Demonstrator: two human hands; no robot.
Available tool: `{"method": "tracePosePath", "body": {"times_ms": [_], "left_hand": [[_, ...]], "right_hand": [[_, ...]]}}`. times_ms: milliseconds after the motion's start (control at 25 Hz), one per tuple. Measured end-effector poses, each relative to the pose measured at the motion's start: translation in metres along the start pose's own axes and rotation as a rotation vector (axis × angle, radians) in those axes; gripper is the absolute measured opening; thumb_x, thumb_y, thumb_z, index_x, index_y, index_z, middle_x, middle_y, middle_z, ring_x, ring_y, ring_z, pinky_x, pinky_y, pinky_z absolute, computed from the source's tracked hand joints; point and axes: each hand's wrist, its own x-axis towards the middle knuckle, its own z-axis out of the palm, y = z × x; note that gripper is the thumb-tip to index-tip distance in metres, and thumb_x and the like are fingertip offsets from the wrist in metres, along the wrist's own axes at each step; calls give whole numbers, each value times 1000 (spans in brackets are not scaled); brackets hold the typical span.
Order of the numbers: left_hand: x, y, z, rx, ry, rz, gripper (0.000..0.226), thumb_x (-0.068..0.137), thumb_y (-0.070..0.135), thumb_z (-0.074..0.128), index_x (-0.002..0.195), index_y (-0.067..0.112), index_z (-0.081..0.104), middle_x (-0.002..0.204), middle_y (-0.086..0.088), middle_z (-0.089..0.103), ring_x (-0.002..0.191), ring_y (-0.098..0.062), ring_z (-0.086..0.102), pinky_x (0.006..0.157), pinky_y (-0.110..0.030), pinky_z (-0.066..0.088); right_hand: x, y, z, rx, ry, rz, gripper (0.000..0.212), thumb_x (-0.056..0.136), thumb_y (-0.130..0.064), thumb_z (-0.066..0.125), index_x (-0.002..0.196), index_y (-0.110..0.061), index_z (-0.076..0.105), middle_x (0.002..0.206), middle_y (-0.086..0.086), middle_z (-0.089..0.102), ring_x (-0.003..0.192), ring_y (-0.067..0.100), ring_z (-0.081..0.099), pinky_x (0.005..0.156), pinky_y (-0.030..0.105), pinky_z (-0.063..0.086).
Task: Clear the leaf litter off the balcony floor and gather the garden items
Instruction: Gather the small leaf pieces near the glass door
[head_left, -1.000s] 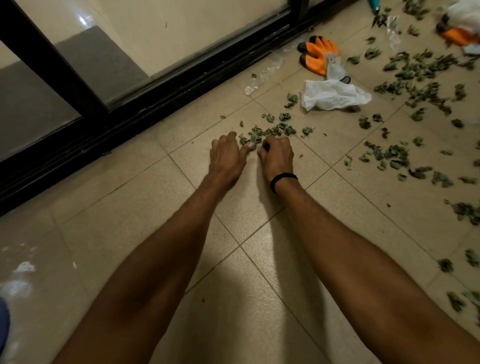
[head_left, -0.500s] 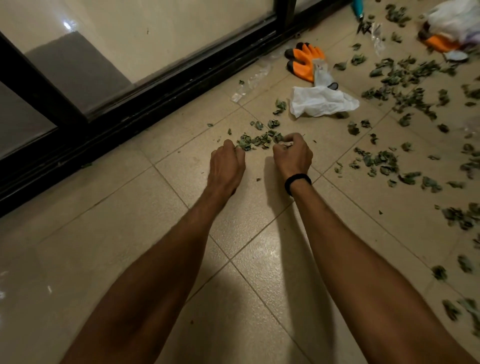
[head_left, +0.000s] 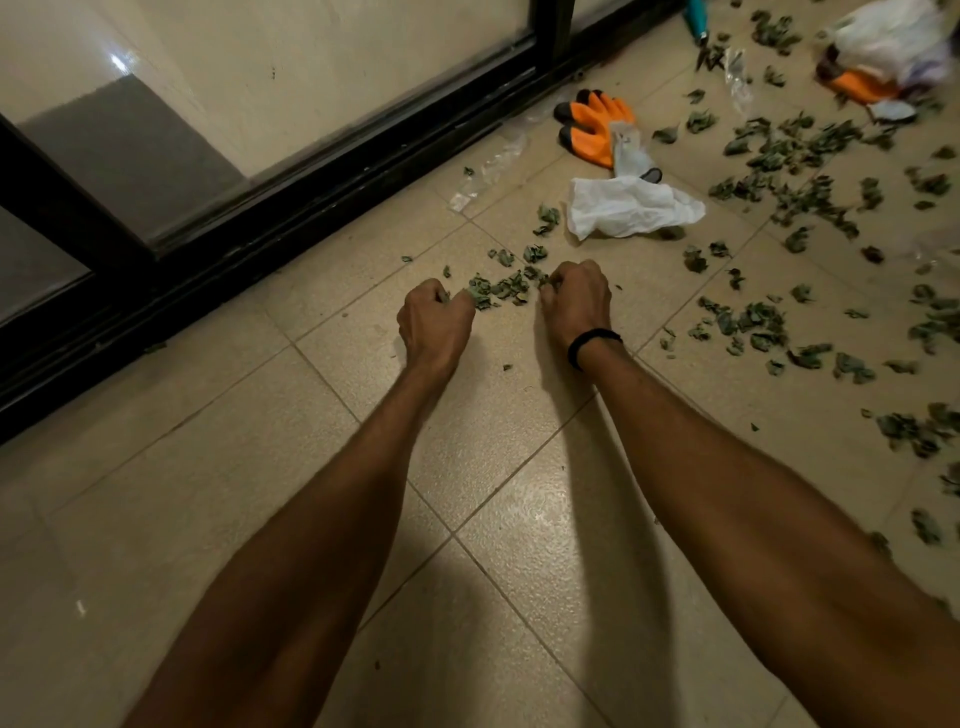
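A small heap of dry green leaves lies on the beige tiled floor between my two hands. My left hand has its fingers curled on the left side of the heap, with leaf bits caught at its fingertips. On the heap's right side, my right hand, a black band on its wrist, curls its fingers around leaves. Many more leaves are scattered over the floor to the right. A pair of orange and grey garden gloves lies beyond the heap.
A crumpled white plastic bag lies just behind the heap. A black sliding-door track runs along the left. A clear plastic wrapper lies by the track. At the top right lie a teal-handled tool and a white bag over something orange.
Both hands went from lying flat and close together to curled fists drawn slightly apart, gathering leaves on either side of the heap. The view has shifted a little toward the leaves.
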Motion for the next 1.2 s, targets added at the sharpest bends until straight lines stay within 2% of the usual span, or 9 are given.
{"method": "tracePosePath", "body": {"times_ms": [160, 280, 440, 600, 760, 920, 1040, 1120, 1200], "left_hand": [[3, 5, 7, 69, -69, 9, 14, 88, 19, 50, 99, 12, 48, 80, 1, 50, 68, -13, 43, 56, -28, 31], [2, 3, 16, 224, -81, 120, 18, 91, 21, 36, 103, 17, 48, 85, -7, 59, 71, -19, 52, 58, -31, 36], [4, -6, 30, 429, -64, 181, 48, 104, 40, 24, 110, 7, 58, 99, -15, 63, 86, -29, 58, 72, -33, 38], [5, -15, 30, 410, -134, 238, 38, 107, 42, 25, 97, 16, 51, 96, -4, 62, 81, -18, 55, 66, -36, 45], [-1, -14, 26, 274, -115, 216, 25, 110, 25, 27, 94, 23, 46, 84, 18, 51, 79, 1, 48, 60, -19, 32], [5, -20, 19, 283, -79, 336, 20, 101, 3, 41, 113, 10, 56, 103, -4, 65, 94, -14, 59, 71, -27, 44], [10, -14, 18, 200, -32, 220, 24, 102, 9, 40, 106, 5, 64, 101, -8, 68, 92, -22, 62, 78, -35, 50], [10, -6, 17, 178, 1, 135, 26, 103, 15, 37, 95, 7, 61, 89, -6, 64, 81, -20, 57, 69, -31, 45], [9, 0, 16, 180, 26, 88, 26, 102, 16, 36, 84, 9, 53, 72, 0, 51, 67, -15, 45, 59, -30, 33]], "right_hand": [[-11, 5, -6, 277, 125, 180, 15, 82, -24, 62, 85, -11, 55, 86, 7, 60, 79, 23, 52, 66, 28, 34], [-12, 14, -17, 356, 207, 249, 13, 83, -21, 59, 85, -10, 53, 82, 4, 56, 76, 21, 49, 66, 29, 37], [1, 23, -32, 345, 262, 305, 22, 89, -13, 47, 93, -5, 67, 91, 5, 67, 85, 21, 57, 76, 30, 43], [13, 29, -29, 304, 180, 320, 25, 86, -20, 46, 73, -6, 62, 80, 9, 63, 90, 31, 62, 74, 35, 46], [9, 25, -23, 224, 53, 224, 26, 90, -36, 64, 99, -12, 63, 106, 4, 53, 96, 17, 50, 85, 27, 41], [9, 24, -21, 135, 22, 109, 20, 94, -24, 60, 107, -8, 58, 117, 11, 49, 92, 16, 43, 80, 24, 36], [10, 24, -27, 234, 75, 157, 11, 90, -18, 56, 97, -9, 57, 102, 8, 59, 89, 20, 53, 71, 28, 42], [8, 27, -33, 373, 106, 235, 13, 87, -20, 60, 93, -11, 52, 91, 3, 58, 82, 19, 53, 59, 23, 42], [5, 28, -38, 455, 119, 295, 20, 82, -27, 63, 91, -13, 51, 90, 2, 61, 81, 18, 56, 59, 23, 43]]}}
